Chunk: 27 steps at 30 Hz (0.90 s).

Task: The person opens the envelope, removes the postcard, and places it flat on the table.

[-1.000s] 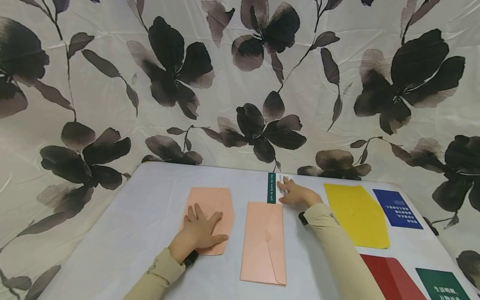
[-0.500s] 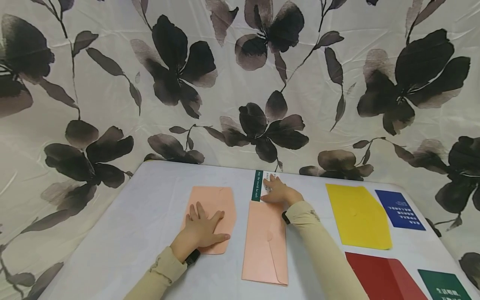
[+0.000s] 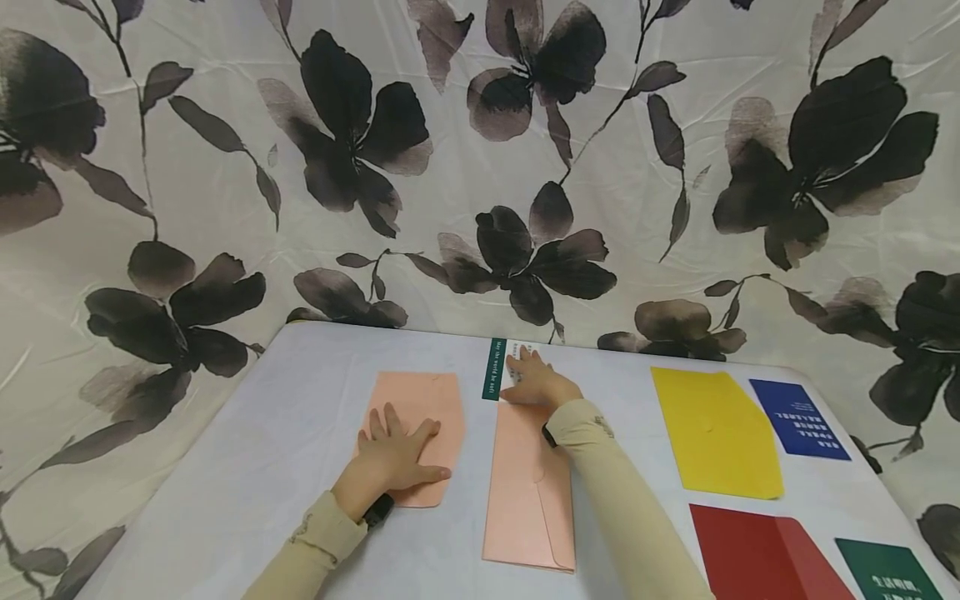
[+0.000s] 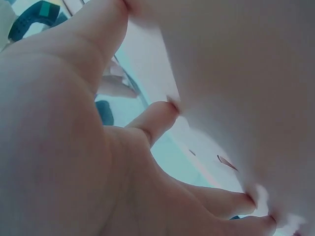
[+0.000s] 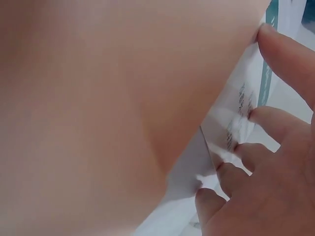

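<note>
the left hand (image 3: 393,454) lay spread over the short pink envelope (image 3: 423,394), its fingertips on the paper. the right hand (image 3: 536,382) was spread as well, fingertips touching the white card with a green strip (image 3: 492,370). neither hand pinched anything.

that card lay flat near the far edge of the table (image 3: 247,467), at the far end of the long pink envelope (image 3: 528,492) and a little off to its left. the right hand hid whether card and envelope touched.

placing the white card looked well along but unfinished, since fingers rested on it. it seemed to be outside the long envelope, not tucked in. over to the right, two pairs looked already laid out: the yellow envelope (image 3: 716,433) with the blue card (image 3: 798,421) just beside it, and the red envelope (image 3: 765,550) with the green card (image 3: 888,562) near it. whether either envelope held anything could not be told.
</note>
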Each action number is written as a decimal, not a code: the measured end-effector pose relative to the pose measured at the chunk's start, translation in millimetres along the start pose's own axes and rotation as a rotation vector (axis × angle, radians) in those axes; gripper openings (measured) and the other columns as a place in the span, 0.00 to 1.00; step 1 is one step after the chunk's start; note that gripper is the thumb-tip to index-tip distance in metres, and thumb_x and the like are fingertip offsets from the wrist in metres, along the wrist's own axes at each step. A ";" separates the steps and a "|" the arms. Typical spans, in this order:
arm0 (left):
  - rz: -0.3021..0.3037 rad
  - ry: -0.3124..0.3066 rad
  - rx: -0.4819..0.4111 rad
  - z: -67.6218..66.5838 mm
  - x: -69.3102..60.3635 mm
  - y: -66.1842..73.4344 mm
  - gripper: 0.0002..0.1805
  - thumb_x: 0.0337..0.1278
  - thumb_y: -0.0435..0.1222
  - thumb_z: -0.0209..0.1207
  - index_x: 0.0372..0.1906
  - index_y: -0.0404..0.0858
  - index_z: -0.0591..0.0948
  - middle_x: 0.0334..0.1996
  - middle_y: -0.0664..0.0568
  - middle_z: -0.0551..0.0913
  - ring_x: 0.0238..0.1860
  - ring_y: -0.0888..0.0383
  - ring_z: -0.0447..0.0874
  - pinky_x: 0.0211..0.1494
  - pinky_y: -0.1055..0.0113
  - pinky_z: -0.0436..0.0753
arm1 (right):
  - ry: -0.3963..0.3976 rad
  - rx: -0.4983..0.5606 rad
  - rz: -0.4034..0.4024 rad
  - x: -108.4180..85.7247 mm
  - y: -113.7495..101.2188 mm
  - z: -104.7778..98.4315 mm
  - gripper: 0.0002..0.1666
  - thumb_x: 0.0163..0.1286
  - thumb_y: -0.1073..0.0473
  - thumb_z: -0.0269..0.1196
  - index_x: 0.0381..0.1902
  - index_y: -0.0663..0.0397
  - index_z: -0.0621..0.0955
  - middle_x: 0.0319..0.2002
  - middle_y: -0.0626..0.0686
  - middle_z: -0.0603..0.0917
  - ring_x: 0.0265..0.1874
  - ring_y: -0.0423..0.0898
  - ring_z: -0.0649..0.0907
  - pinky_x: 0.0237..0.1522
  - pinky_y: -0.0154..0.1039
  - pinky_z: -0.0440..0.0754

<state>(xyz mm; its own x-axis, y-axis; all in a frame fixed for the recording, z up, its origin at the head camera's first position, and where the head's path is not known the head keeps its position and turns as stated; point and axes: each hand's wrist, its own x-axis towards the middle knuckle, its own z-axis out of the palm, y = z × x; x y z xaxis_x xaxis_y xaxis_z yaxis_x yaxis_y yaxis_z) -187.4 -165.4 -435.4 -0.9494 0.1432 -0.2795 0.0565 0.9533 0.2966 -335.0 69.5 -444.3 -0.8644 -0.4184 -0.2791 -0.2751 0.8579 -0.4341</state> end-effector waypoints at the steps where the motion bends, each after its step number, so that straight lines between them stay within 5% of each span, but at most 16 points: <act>1: -0.003 -0.002 0.004 -0.6 -0.2 -0.6 0.44 0.55 0.60 0.64 0.72 0.44 0.67 0.70 0.14 0.42 0.69 0.16 0.38 0.64 0.23 0.50 | 0.003 0.010 -0.002 0.9 -1.9 0.6 0.47 0.68 0.47 0.61 0.78 0.55 0.56 0.78 0.63 0.46 0.77 0.60 0.44 0.73 0.61 0.46; 12: -0.047 -0.024 -0.015 -6.1 2.1 -9.4 0.44 0.52 0.60 0.66 0.71 0.45 0.67 0.70 0.14 0.42 0.69 0.16 0.38 0.62 0.21 0.50 | 0.031 -0.026 -0.074 17.1 -14.5 11.8 0.46 0.68 0.46 0.62 0.76 0.60 0.60 0.77 0.68 0.50 0.76 0.65 0.49 0.72 0.64 0.48; 27: -0.085 -0.028 -0.013 -18.6 6.4 -33.4 0.43 0.45 0.59 0.71 0.66 0.48 0.69 0.69 0.14 0.45 0.68 0.15 0.42 0.57 0.19 0.54 | 0.019 -0.066 -0.088 13.6 -43.4 19.6 0.45 0.70 0.46 0.62 0.77 0.57 0.60 0.78 0.65 0.49 0.77 0.61 0.48 0.73 0.60 0.47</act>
<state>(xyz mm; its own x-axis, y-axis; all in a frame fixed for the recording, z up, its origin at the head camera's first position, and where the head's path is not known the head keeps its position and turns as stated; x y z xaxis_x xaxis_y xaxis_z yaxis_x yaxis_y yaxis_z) -201.2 -201.3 -430.1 -0.9415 0.0692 -0.3300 -0.0283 0.9590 0.2821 -326.6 20.7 -446.0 -0.8434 -0.4875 -0.2259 -0.3765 0.8361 -0.3989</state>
